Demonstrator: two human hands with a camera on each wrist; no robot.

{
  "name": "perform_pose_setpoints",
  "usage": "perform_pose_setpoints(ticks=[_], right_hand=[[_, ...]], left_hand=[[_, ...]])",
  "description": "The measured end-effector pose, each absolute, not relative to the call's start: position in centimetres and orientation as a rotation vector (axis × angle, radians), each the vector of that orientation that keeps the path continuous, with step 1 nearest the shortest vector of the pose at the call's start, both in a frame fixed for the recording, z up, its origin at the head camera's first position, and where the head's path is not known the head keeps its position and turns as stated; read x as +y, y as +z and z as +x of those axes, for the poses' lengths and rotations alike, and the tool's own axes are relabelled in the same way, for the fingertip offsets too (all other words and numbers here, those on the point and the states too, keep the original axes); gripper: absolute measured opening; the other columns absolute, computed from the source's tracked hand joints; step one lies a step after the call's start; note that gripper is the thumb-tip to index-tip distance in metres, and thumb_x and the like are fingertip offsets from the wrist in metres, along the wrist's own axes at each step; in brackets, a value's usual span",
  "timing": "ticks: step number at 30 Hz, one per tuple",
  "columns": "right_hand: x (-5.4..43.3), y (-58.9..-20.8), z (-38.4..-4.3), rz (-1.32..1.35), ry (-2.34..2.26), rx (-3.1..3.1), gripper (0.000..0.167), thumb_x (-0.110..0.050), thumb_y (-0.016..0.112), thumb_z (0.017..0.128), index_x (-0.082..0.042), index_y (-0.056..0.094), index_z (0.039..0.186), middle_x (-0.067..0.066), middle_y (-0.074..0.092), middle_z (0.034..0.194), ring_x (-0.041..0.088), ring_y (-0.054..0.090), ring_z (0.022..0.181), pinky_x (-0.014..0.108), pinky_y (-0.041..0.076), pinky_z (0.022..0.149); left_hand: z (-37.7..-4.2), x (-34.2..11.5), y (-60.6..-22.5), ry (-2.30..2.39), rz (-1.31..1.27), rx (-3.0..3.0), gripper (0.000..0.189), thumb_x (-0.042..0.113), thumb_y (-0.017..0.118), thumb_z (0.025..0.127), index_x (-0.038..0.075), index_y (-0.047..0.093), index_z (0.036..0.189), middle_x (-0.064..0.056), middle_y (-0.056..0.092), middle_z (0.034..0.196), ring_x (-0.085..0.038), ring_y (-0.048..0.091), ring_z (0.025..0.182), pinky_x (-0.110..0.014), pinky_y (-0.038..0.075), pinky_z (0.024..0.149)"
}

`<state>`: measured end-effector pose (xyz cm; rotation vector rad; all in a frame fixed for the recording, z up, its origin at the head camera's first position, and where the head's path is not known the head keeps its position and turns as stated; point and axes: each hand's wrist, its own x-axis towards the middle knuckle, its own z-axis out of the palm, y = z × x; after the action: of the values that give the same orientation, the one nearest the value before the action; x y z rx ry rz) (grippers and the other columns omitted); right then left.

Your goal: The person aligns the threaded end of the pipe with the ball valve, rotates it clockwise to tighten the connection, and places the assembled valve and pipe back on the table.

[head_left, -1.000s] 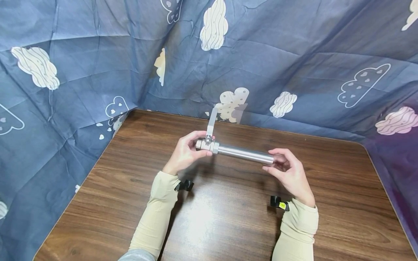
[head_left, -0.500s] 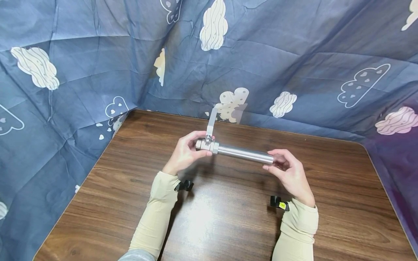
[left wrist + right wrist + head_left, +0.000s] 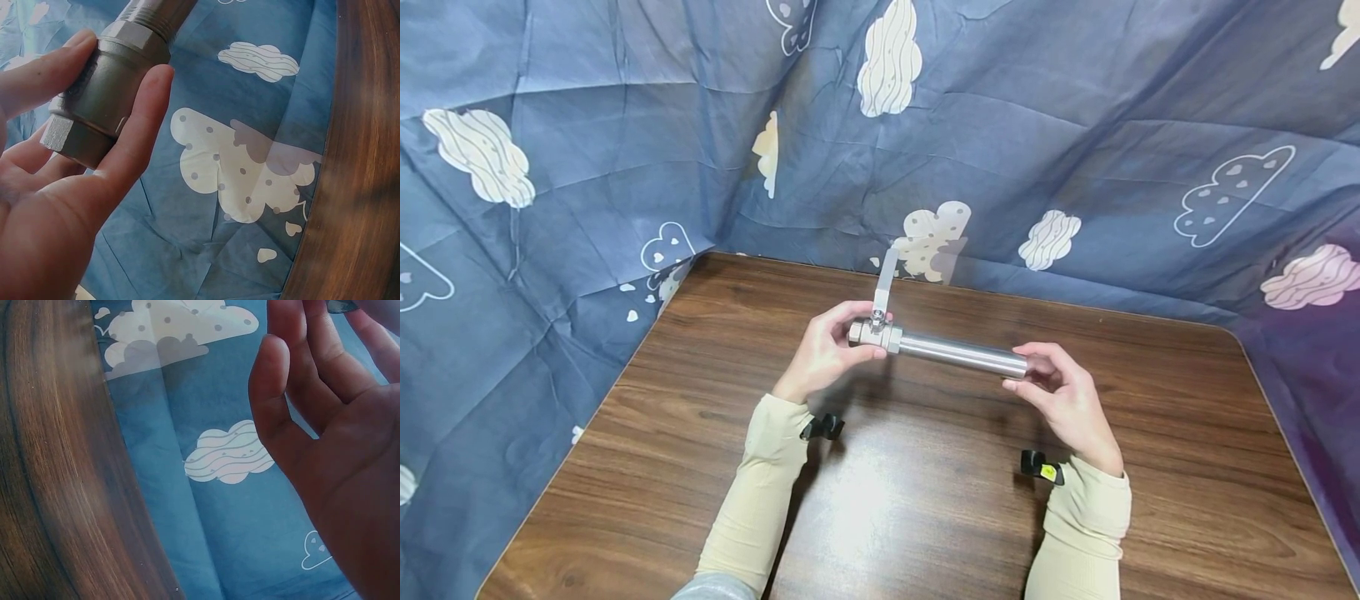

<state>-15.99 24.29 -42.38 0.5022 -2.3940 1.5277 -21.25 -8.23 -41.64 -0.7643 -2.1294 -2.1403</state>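
Observation:
A metal ball valve [image 3: 872, 336] is joined to a shiny steel pipe [image 3: 962, 353], both raised above the tabletop in the head view. My left hand [image 3: 823, 354] grips the valve body between thumb and fingers. The valve's flat lever [image 3: 886, 279] points away from me, roughly square to the pipe. In the left wrist view, some thread [image 3: 153, 28] shows where the pipe enters the hex end of the valve [image 3: 112, 81]. At the pipe's far right end, my right hand [image 3: 1071, 400] pinches it between thumb and fingers. The right wrist view shows only a bit of the pipe at its top edge.
A brown wood-grain table [image 3: 925, 517] lies under both hands, with a bright glare spot near its front. Behind and to the left hangs a blue cloth [image 3: 1000, 150] with printed clouds. Each wrist carries a small black camera mount [image 3: 1037, 467].

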Motion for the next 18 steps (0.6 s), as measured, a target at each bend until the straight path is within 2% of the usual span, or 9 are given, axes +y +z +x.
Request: perform_pose_setpoints(ticks=[5, 18], right_hand=[[23.3, -40.5, -15.1, 0.505, 1.491, -2.415, 0.042, 0.012, 0.073, 0.076, 0.003, 0.059, 0.114, -0.002, 0.064, 0.074, 0.004, 0.054, 0.066, 0.018, 0.044, 0.056], [23.2, -40.3, -15.1, 0.477, 1.47, -2.439, 0.041, 0.01, 0.073, 0.077, 0.002, 0.059, 0.115, -0.006, 0.063, 0.076, 0.003, 0.054, 0.067, 0.018, 0.044, 0.056]], left_hand=[[-21.3, -8.2, -41.6, -2.143, -0.76, -2.121, 0.053, -0.011, 0.076, 0.071, -0.005, 0.057, 0.12, -0.026, 0.065, 0.118, -0.01, 0.066, 0.098, -0.027, 0.056, 0.087], [-21.2, -8.3, -41.6, -2.136, -0.757, -2.12, 0.053, -0.012, 0.077, 0.07, -0.005, 0.057, 0.119, -0.027, 0.065, 0.117, -0.01, 0.066, 0.097, -0.025, 0.056, 0.085]])
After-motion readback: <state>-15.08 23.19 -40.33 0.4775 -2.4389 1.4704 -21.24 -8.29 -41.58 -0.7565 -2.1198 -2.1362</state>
